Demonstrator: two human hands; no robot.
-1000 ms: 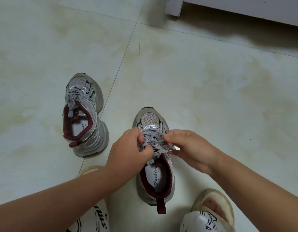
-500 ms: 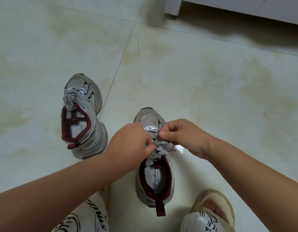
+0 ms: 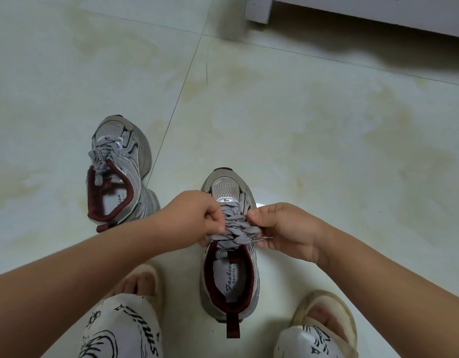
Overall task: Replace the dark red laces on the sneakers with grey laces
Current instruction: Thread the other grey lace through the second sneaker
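A silver-grey sneaker (image 3: 229,275) with a dark red lining stands on the floor between my feet, toe pointing away. Grey laces (image 3: 235,229) with dark print cross its eyelets. My left hand (image 3: 195,215) pinches the lace on the shoe's left side. My right hand (image 3: 282,228) pinches the lace on the right side, with a lace tip poking out by its fingers. A second sneaker (image 3: 117,171) of the same kind stands to the left, threaded with a grey lace, its ends loose over the opening. No dark red lace is in view.
Pale tiled floor (image 3: 326,125) stretches all around. A white furniture leg (image 3: 258,9) and its base run along the top right. My two feet in beige slippers (image 3: 326,316) and patterned trouser legs sit at the bottom edge.
Both hands have shifted a little toward the shoe's opening, drawing the grey lace outward to either side. The view has tilted so my left slipper shows.
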